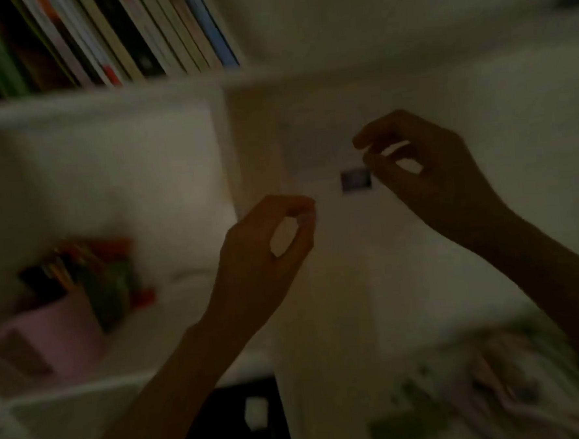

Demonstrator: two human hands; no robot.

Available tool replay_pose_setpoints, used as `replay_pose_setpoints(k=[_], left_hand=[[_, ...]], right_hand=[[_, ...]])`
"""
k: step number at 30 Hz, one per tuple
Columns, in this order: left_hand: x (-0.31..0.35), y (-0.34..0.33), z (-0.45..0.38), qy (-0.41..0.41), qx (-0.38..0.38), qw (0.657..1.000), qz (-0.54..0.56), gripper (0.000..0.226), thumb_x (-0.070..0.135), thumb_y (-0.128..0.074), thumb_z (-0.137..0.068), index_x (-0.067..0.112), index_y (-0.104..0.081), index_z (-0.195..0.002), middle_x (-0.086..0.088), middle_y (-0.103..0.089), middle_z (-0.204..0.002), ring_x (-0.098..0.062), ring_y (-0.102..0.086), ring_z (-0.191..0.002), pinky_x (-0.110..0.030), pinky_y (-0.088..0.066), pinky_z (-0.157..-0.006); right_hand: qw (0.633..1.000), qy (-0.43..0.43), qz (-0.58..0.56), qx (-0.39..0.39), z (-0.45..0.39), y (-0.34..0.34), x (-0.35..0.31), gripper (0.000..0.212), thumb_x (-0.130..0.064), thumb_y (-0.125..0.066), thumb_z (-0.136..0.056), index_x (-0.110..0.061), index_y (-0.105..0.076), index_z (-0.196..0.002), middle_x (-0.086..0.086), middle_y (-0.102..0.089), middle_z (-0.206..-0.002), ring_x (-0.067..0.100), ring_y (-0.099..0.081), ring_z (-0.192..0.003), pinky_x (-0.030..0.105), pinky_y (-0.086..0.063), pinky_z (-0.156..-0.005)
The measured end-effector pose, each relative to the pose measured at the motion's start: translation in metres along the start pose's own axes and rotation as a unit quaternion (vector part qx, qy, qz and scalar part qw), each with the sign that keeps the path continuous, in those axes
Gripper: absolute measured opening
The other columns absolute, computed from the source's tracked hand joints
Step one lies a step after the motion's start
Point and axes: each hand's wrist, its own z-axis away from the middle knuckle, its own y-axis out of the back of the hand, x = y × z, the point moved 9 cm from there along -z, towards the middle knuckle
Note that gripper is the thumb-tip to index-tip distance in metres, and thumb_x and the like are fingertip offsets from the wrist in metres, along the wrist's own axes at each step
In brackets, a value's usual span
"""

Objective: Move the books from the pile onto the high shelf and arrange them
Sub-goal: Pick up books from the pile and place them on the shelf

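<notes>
Hovering fingers [301, 208] seemingly empty, books [107, 40] well above

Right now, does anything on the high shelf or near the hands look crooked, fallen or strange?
The books on the high shelf all lean to one side instead of standing upright. Both the left hand and the right hand are curled and seem to hold nothing. The picture is dark and blurred, so smaller faults cannot be judged.
</notes>
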Motion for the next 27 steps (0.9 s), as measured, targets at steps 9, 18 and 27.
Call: replay_pose_setpoints(k=[9,18,27], left_hand=[[-0.135,-0.236,0.226,0.352,-0.323,0.871,0.112,0.016,0.01,-0.058,-0.089,0.011,-0.061,-0.105,-0.001,-0.059,-0.098,-0.009,-0.055,-0.078,-0.003,-0.038,-0.06],[-0.166,-0.328,0.405,0.735,-0.266,0.612,0.122,0.053,0.024,-0.066,-0.085,0.0,-0.045,-0.127,-0.018,-0.049,-0.13,-0.026,-0.051,-0.108,-0.032,-0.043,-0.087],[-0.135,-0.365,0.417,0.815,-0.073,0.54,0.199,0.027,0.016,-0.062,-0.088,-0.002,-0.059,-0.107,-0.02,-0.063,-0.101,-0.029,-0.059,-0.074,-0.033,-0.054,-0.053]], right_hand=[[0.85,-0.485,0.054,-0.198,0.288,-0.059,0.258,0.019,-0.003,-0.058,-0.089,-0.002,-0.064,-0.107,0.014,-0.063,-0.102,0.023,-0.057,-0.087,0.029,-0.044,-0.074],[0.667,-0.698,-0.013,-0.26,0.483,-0.094,0.325,0.017,0.0,-0.053,-0.091,0.002,-0.057,-0.107,0.012,-0.05,-0.091,0.025,-0.056,-0.084,0.021,-0.045,-0.065],[0.608,-0.742,-0.198,-0.2,0.499,-0.12,0.329,0.025,-0.021,-0.058,-0.092,-0.004,-0.062,-0.111,0.012,-0.067,-0.1,0.023,-0.064,-0.083,0.035,-0.056,-0.074]])
